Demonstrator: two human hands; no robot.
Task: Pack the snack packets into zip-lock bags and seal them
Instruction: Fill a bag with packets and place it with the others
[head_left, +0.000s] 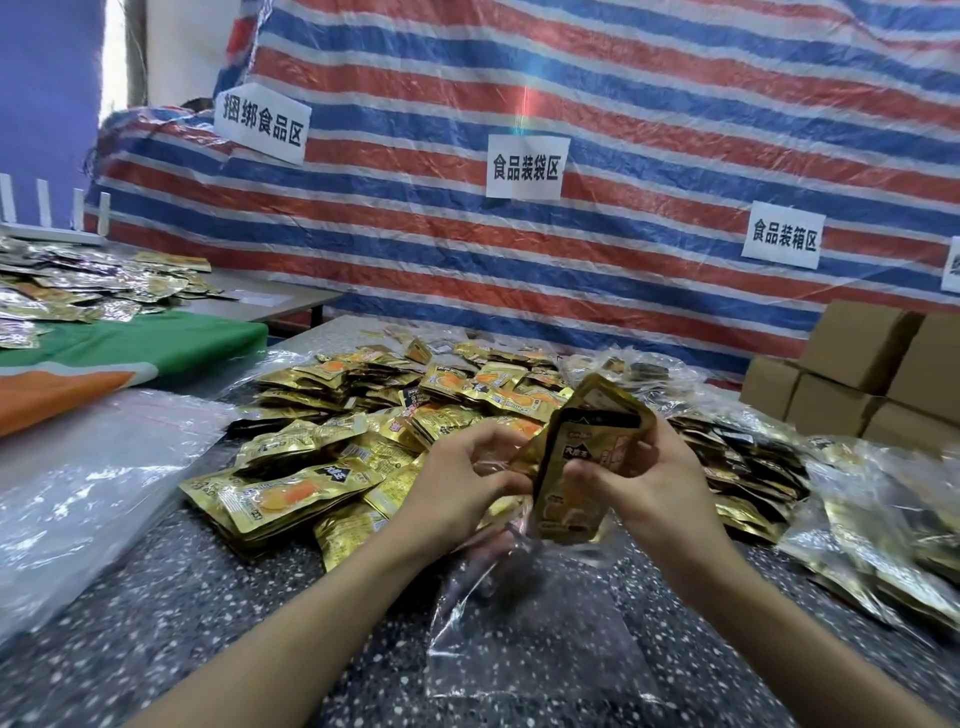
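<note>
My right hand (647, 480) grips a small stack of gold snack packets (582, 467), held upright with its lower end in the mouth of a clear zip-lock bag (524, 623). My left hand (460, 480) pinches the bag's upper edge beside the packets. The bag hangs down onto the speckled table (208, 597) between my forearms. A large heap of gold snack packets (363, 436) lies on the table just beyond my hands.
Filled clear bags of packets (883, 545) lie at the right. A stack of empty clear bags (88, 478) lies at the left. Brown cardboard boxes (857, 374) stand at the far right. A striped tarp (571, 182) with paper signs hangs behind.
</note>
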